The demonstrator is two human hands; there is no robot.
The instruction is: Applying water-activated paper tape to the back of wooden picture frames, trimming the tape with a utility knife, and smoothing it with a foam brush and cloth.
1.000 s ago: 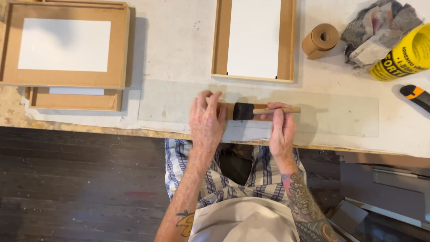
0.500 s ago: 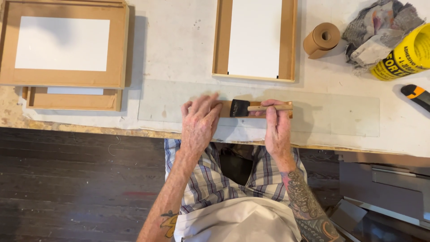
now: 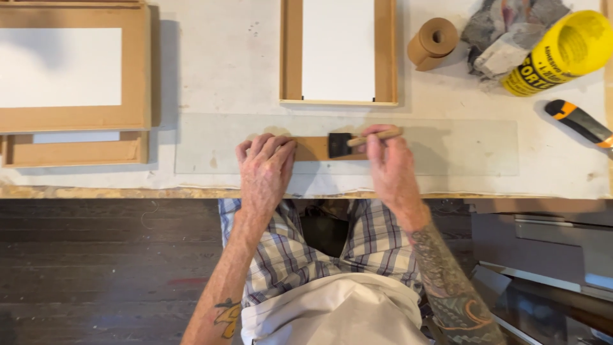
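A short brown strip (image 3: 313, 148) lies on a long clear sheet (image 3: 447, 147) at the front of the white table. My left hand (image 3: 265, 169) rests flat with its fingertips on the strip's left end. My right hand (image 3: 391, 167) grips the wooden handle of a black foam brush (image 3: 340, 144). The brush head sits on the strip's right part.
A wooden frame (image 3: 338, 54) with a white panel lies behind the sheet. Two more frames (image 3: 73, 70) are stacked at the left. A brown tape roll (image 3: 434, 41), a rag (image 3: 504, 32), a yellow container (image 3: 562, 51) and a utility knife (image 3: 578, 122) sit at the right.
The table view has shifted. My left hand has slid left off the brush head onto the strip, and the brown strip now shows between my hands.
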